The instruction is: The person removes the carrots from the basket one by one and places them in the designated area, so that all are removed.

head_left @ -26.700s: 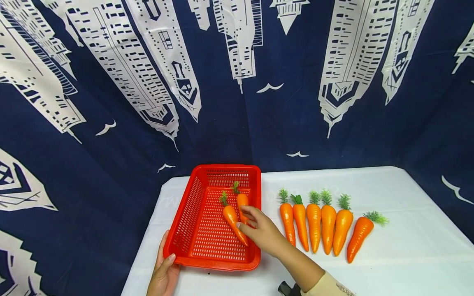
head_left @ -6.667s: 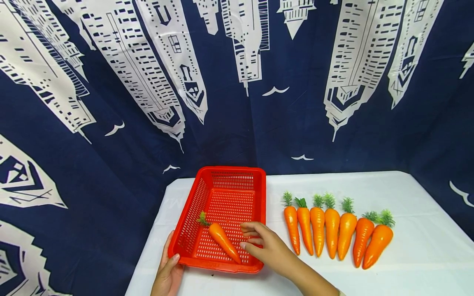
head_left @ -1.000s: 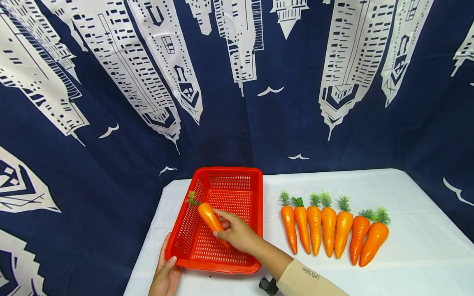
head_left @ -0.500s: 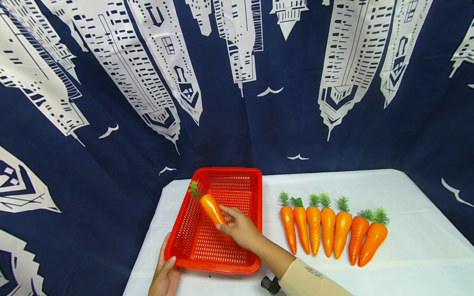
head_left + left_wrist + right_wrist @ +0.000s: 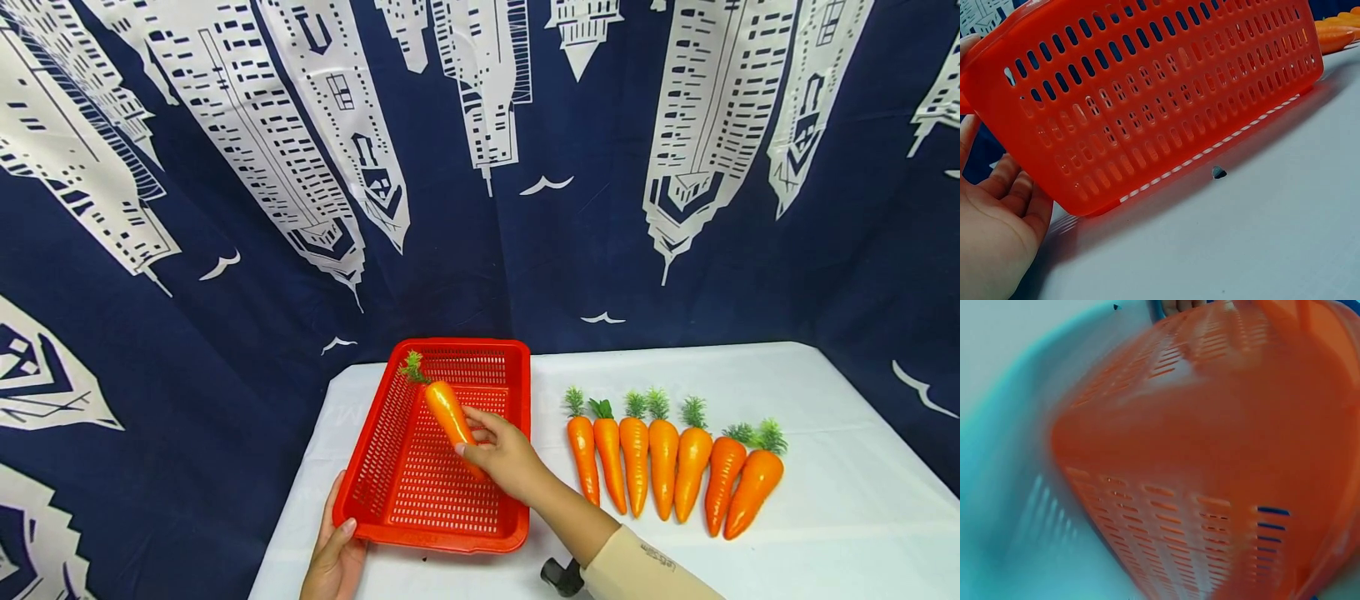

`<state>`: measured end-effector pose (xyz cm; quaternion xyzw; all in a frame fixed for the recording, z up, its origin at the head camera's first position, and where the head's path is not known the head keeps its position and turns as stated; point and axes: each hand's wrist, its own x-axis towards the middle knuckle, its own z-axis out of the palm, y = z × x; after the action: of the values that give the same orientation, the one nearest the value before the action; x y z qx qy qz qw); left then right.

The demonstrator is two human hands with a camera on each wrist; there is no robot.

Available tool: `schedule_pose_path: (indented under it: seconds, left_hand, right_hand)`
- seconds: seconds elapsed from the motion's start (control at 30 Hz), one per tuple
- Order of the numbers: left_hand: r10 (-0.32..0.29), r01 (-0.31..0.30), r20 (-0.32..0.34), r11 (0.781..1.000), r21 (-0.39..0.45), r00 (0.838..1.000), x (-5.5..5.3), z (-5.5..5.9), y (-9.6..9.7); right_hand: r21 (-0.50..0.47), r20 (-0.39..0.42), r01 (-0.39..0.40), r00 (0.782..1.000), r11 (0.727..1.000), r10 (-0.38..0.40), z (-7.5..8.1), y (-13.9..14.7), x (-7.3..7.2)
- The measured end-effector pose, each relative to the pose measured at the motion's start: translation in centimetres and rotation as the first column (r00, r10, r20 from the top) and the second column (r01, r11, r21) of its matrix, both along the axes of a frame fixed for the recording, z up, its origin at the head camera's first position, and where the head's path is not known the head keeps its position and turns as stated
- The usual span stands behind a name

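My right hand [image 5: 504, 452] pinches an orange carrot [image 5: 447, 408] by its narrow lower half, over the inside of a red plastic basket [image 5: 430, 540]. The carrot's green feathery top [image 5: 412, 367] points up and to the left, near the basket's left wall. At the near left corner, my left hand [image 5: 339, 550] holds the basket, thumb on the rim and fingers outside below it. The left wrist view shows that hand [image 5: 997, 231] against the perforated basket side [image 5: 1147, 94]. In the right wrist view the basket's outer corner [image 5: 1210, 437] fills most of the picture, hiding the carrot.
To the right of the basket, several carrots [image 5: 636, 462] lie side by side on the white tablecloth [image 5: 847, 492], tops toward the back. A dark blue curtain with white buildings [image 5: 480, 275] hangs behind. A small dark speck [image 5: 1219, 172] lies before the basket.
Earlier, two carrots lay in the basket; one has since joined the row on the table. The other was picked up, and within the last second moved right and toward the back. The left hand stays put.
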<state>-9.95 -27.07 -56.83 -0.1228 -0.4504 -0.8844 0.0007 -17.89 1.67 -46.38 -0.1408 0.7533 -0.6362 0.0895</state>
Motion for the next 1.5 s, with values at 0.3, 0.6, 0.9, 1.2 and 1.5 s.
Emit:
schedule_pose_path:
  seconds: [0.3, 0.6, 0.9, 1.2, 1.5]
  left_hand:
    - [-0.004, 0.004, 0.015, 1.000, -0.018, 1.000, 0.1, 0.0, -0.1]
    - [0.003, -0.002, 0.027, 0.999, -0.040, 1.000, 0.1, 0.0, -0.1]
    - [-0.007, 0.007, 0.001, 1.000, -0.029, 1.000, 0.2, -0.1, -0.1]
    - [-0.022, 0.022, -0.020, 1.000, 0.003, 1.000, 0.2, -0.2, -0.1]
    - [-0.028, 0.028, -0.015, 1.000, 0.005, 1.000, 0.0, -0.1, -0.1]
  right_hand:
    - [-0.052, 0.019, 0.076, 0.997, 0.996, -0.075, 0.0, 1.8, 0.3]
    - [-0.122, 0.080, 0.118, 0.991, 0.985, -0.109, -0.3, 3.3, 0.7]
    - [-0.147, 0.120, 0.160, 0.983, 0.976, -0.143, -0.1, 5.2, 1.2]
    - [-0.146, 0.145, 0.233, 0.967, 0.962, -0.212, 0.0, 7.5, 1.5]
    - [-0.092, 0.175, 0.314, 0.939, 0.945, -0.295, 0.0, 10.2, 1.9]
